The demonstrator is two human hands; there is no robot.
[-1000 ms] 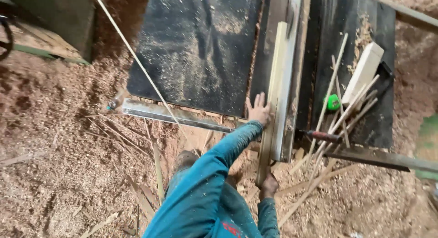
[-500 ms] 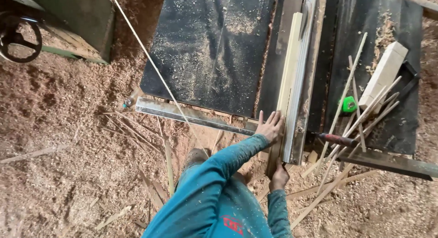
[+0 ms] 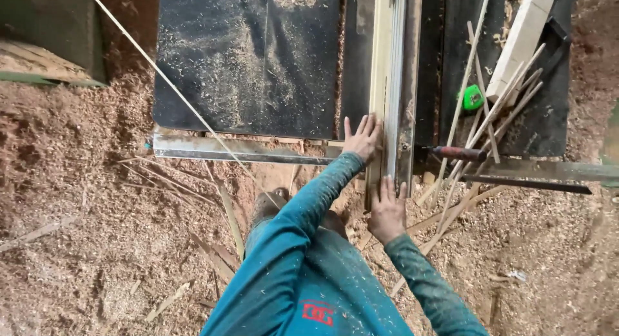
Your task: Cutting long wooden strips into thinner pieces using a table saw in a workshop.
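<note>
Both my hands press flat, fingers spread, on the pale wooden strip (image 3: 379,85): left hand (image 3: 361,137) on the saw table (image 3: 245,59), right hand (image 3: 387,210) at the strip's near end.

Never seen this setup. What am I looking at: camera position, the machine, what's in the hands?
The camera sits on the person's head and looks straight down, so you see teal sleeves and both hands from above. The dark slab is a saw table dusted with sawdust. A long pale wooden strip lies along a metal fence rail. The left hand presses flat on the strip; the right hand pushes at its near end. To the right lie thin offcut sticks, a pale wood block and a green tape measure.
</note>
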